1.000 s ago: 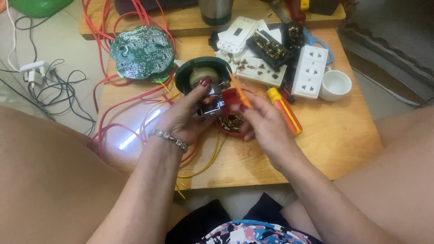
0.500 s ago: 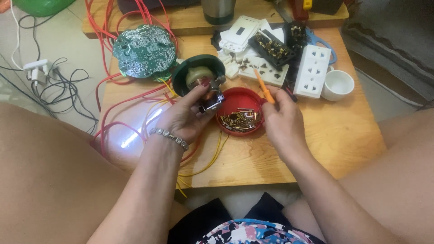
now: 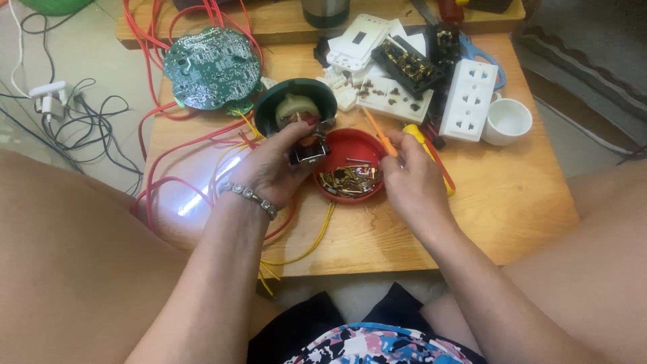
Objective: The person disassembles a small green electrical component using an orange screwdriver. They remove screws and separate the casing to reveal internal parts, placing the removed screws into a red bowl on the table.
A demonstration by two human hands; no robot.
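Wooden table [image 3: 512, 216] cluttered at frame centre. Left hand [image 3: 273, 168] pinched small metal part [image 3: 309, 149] above red dish [image 3: 350, 145] of brass bits. Right hand [image 3: 411, 182] closed round yellow-handled screwdriver [image 3: 384, 138], just right of dish. Green circuit board [image 3: 212, 67] upper left.

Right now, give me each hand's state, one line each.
Left hand: closed on a small metal part beside the red bowl.
Right hand: closed around a yellow-handled screwdriver.
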